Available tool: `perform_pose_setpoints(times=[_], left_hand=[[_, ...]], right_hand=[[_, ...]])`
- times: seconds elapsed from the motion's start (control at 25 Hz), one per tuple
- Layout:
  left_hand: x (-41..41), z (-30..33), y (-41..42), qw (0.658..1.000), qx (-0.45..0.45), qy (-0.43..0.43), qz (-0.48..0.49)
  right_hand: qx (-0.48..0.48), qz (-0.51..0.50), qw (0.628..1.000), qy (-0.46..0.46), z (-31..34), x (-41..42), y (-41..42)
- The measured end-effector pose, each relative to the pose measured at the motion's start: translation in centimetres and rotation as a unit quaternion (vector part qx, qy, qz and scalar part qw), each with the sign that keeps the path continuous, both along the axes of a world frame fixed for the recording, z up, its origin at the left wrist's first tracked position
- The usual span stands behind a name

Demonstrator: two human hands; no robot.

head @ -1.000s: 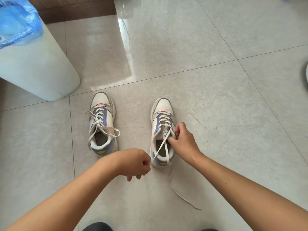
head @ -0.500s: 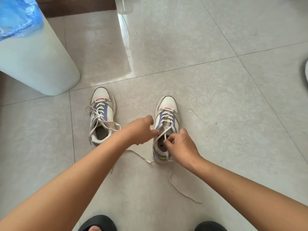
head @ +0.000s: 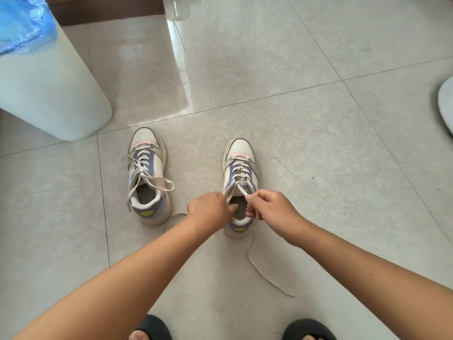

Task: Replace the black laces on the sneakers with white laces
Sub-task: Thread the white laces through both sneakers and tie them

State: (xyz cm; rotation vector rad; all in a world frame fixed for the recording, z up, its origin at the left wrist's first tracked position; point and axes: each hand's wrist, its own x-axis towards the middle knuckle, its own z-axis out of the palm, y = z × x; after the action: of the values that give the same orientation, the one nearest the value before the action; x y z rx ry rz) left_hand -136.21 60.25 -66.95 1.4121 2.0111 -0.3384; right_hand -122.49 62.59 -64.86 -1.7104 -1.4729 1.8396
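Two white, lilac and pink sneakers stand on the tiled floor, toes away from me. The left sneaker [head: 147,177] has a white lace tied in a loose bow. The right sneaker [head: 240,173] carries a white lace [head: 264,273] threaded through its eyelets, both ends free. My left hand [head: 208,208] pinches the left lace end just above the shoe opening. My right hand [head: 272,204] pinches the right end beside it; that end trails down over the floor toward me. No black lace is in view.
A white bin [head: 49,94] with a blue liner stands at the back left. A white object's edge [head: 446,104] shows at the far right. My feet in black slippers [head: 152,327] sit at the bottom edge. Dark wooden trim runs along the top left.
My left hand went from the floor near me up to the right sneaker and took hold of the left lace end. My right hand stayed at the shoe's top eyelets, gripping the other end.
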Motion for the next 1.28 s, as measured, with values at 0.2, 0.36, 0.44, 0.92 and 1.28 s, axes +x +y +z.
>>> perform_pose_setpoints(times=[0.2,0.36,0.44,0.92,1.28], left_hand=[[-2.7,0.5,0.2,0.986,0.088,-0.127,0.061],[-5.0,2.0,1.1,0.918,0.15,-0.328,0.164],[-5.6,2.7,1.3,0.849,0.122,-0.447,0.253],[-12.7,4.1,2.1,0.631,0.183,-0.588,0.473],[-17.9,4.4,1.2,0.378,0.324,-0.66,0.563]], right_hand=[[-0.068,-0.084,0.991,0.08,0.8,1.3,2.0],[-0.053,-0.099,0.991,0.079,0.9,2.8,4.1],[0.006,-0.057,0.997,0.044,1.1,3.6,4.6],[0.537,0.272,0.733,-0.316,-1.8,9.3,5.3],[0.386,0.208,0.809,-0.391,-1.7,9.6,5.7]])
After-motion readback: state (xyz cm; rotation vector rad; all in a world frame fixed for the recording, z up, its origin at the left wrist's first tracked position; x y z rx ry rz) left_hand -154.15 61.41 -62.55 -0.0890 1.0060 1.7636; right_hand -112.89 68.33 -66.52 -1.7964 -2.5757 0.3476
